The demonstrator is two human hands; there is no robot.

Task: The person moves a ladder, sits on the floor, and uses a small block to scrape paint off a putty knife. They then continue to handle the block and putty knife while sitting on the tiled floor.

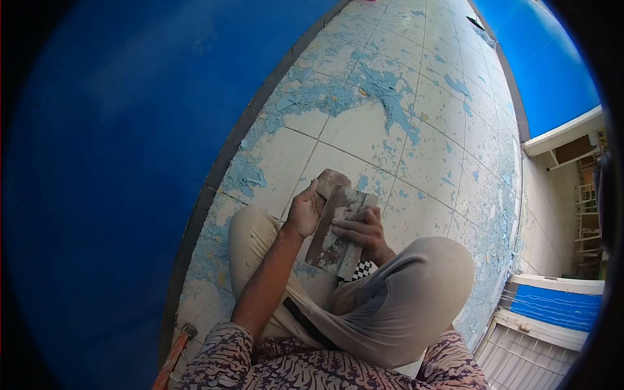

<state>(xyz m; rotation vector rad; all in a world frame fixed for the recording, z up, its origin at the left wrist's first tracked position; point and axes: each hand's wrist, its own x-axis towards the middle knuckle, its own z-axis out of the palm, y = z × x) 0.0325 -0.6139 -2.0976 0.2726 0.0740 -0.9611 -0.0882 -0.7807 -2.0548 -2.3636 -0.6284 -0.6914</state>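
Note:
Above my crossed legs, my left hand (305,209) is wrapped round a brown, worn flat block (333,181). My right hand (365,233) grips a wide, flat metal blade tool (333,226), its surface smeared with whitish residue, fingers lying across its face. The blade stands tilted, its upper end against or just in front of the brown block; whether they touch is hard to tell. Part of the blade tool's narrow grey edge piece runs down towards my lap, beside a black-and-white checkered patch (362,270).
White floor tiles (351,133) carry scattered light-blue paint flakes (383,88). A blue wall (117,162) rises at the left, another blue surface (552,65) at the right. An orange-handled tool (174,356) lies at lower left. Chairs (586,218) show through an opening at right.

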